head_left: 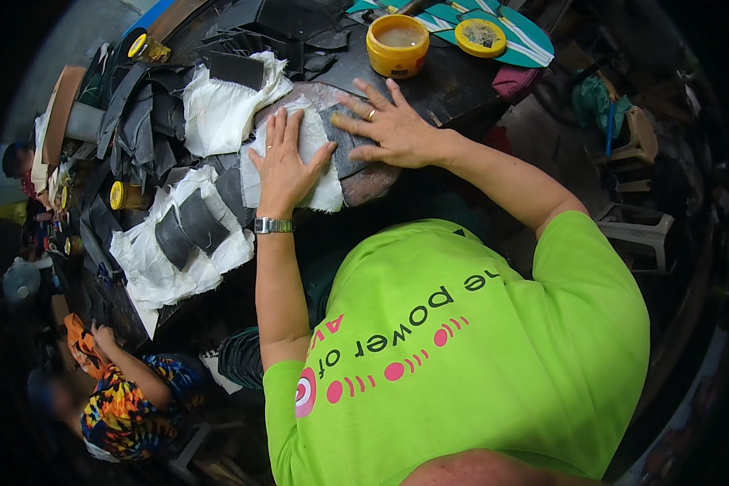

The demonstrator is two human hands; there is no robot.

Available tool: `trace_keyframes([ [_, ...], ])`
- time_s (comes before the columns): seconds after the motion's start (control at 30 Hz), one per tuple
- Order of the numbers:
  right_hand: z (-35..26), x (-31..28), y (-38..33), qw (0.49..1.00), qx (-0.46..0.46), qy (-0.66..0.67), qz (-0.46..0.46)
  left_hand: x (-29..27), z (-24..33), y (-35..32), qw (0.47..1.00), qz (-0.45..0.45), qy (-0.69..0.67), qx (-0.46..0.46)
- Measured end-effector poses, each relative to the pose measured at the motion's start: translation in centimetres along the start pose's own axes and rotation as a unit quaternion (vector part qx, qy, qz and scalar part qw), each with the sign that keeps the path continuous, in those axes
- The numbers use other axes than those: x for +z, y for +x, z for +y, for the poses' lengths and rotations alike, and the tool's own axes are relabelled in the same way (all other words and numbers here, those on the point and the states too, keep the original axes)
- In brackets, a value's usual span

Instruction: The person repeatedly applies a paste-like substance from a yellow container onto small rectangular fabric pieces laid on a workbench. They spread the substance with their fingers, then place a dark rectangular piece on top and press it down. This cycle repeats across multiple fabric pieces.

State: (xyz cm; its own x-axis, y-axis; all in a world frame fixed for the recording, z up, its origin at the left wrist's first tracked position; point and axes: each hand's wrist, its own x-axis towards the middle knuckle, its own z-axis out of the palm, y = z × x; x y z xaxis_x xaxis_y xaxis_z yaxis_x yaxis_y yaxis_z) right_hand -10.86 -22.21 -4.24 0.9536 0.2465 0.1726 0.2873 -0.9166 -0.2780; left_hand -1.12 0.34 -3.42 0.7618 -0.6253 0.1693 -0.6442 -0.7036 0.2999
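White cloth (316, 174) lies on a grey slab (373, 182) at the near edge of the dark table (454, 81), with a dark grey piece (344, 146) laid over its right part. Left hand (286, 166) rests flat on the cloth, palm down, fingers (279, 130) straight and close together, thumb spread out to the right; a ring on one finger, a metal watch (274, 225) on the wrist. Right hand (389, 125) lies flat on the dark piece, fingers (356, 104) spread wide and pointing left, ring visible — neither hand pinches or grips anything. The two hands sit just beside each other, thumbs near but apart.

Behind the right hand: an open yellow tub (397, 44) holding a pale paste, its yellow lid (479, 36) beside it on a teal striped sheet (526, 36).

Left of the hands: a bunched white cloth (227, 113) with a black piece (236, 69) on top; nearer, another white cloth (158, 267) carrying two black curved pieces (188, 231). Dark cut pieces (138, 121) are heaped further left, with small yellow tins (125, 194) among them.

Green shirt (462, 348) fills the lower frame. At lower left — a second person in a patterned shirt (125, 401), one hand (104, 332) at the table edge; its fingers are too small to judge.
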Motion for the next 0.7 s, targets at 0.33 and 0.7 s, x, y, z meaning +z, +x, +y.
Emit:
trace_keyframes([
  [0.33,-0.2,-2.4,-0.8,0.980,0.013,0.199,0.013,-0.4,0.4,-0.1,1.000,0.007,0.017,0.006],
  [0.7,0.5,-4.2,-0.7,0.990,0.105,0.048,0.086,-1.0,-0.2,0.5,0.997,0.048,0.050,0.023],
])
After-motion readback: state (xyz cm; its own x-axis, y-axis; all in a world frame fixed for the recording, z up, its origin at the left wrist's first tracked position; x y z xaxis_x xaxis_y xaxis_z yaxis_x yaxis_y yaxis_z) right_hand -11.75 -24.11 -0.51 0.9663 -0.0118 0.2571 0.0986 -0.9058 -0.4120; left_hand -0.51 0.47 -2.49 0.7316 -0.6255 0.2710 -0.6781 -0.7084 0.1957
